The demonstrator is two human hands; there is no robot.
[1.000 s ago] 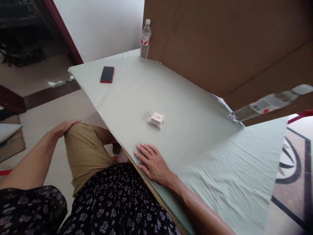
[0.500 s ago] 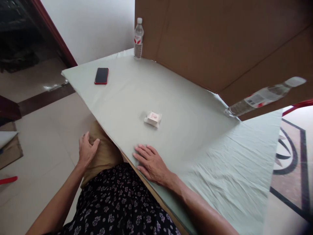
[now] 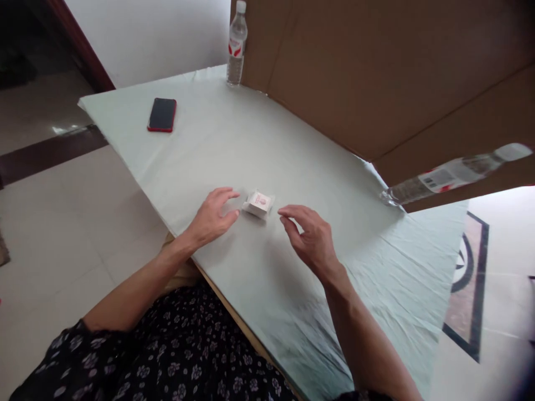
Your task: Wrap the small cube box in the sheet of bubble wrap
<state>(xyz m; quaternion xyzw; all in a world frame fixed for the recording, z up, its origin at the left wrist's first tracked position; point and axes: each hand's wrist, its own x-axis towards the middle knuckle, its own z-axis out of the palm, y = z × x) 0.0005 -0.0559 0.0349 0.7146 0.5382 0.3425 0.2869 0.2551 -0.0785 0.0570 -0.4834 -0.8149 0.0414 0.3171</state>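
A small white box in clear wrapping (image 3: 259, 204), with faint red print on top, lies on the pale green cloth of the table (image 3: 200, 156). My left hand (image 3: 214, 217) is just left of it, thumb and fingers apart, holding nothing. On the box's other side, my right hand (image 3: 308, 234) hovers with bent fingers and a gap between thumb and forefinger, also holding nothing. Neither hand touches the box.
A phone with a red edge (image 3: 162, 115) lies at the far left of the table. One water bottle (image 3: 236, 47) stands at the back; another bottle (image 3: 451, 175) is at the right. Both are by a large brown cardboard panel (image 3: 343, 72).
My left hand has come up from my lap to the left side of the box. My right hand has lifted off the tabletop and moved to the box's right. The view has shifted slightly.
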